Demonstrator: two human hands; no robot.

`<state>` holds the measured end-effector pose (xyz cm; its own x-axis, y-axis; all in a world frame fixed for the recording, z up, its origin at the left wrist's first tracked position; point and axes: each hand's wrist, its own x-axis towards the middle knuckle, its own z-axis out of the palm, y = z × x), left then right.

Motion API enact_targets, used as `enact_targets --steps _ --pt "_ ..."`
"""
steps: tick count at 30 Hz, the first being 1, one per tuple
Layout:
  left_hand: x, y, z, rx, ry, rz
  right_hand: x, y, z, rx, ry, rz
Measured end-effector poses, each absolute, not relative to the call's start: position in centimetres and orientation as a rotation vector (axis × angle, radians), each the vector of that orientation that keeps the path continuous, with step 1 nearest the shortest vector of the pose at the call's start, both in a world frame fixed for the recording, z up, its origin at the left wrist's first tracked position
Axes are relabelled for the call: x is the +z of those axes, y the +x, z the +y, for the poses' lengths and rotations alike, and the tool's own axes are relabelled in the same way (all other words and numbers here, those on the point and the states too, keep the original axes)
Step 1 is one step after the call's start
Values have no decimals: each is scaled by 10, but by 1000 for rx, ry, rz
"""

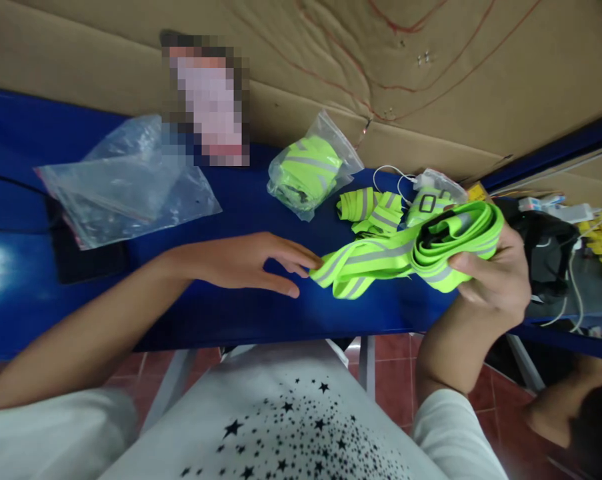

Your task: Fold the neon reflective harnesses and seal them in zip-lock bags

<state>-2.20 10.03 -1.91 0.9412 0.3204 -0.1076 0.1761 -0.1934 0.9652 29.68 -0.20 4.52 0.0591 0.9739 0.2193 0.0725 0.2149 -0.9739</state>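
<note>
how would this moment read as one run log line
right hand: holding rolled yellow-green strap | left hand: open, near strap's trailing loops, contact unclear | blue table: bagged strap, clear plastic

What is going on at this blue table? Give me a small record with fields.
Right hand: gripping the rolled part of a yellow-green reflective strap
Left hand: open, fingers at the strap's trailing folds, contact unclear
Bagged bundle: similar material in a clear bag, beyond the hands
Loose bundle: right of the bagged one
Flat plastic: on the left, partly over a dark object
</note>
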Motion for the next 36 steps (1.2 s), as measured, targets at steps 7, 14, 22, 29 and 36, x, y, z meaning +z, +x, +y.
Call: enact_targets --steps 7,14,22,29,36 --pt "31 15 89 639 1610 332 61 274 6 1009 -1062 -1538" --pt "-23 64 74 366 929 326 46 244 22 765 -1296 -1559" --pt "-57 64 49 450 707 468 11 239 26 751 -1379 -1714" --pt "-69 50 45 513 718 647 9 219 12 467 -1364 -2012" --pt "-68 44 44 275 263 413 -15 216 9 274 -1285 -2094"
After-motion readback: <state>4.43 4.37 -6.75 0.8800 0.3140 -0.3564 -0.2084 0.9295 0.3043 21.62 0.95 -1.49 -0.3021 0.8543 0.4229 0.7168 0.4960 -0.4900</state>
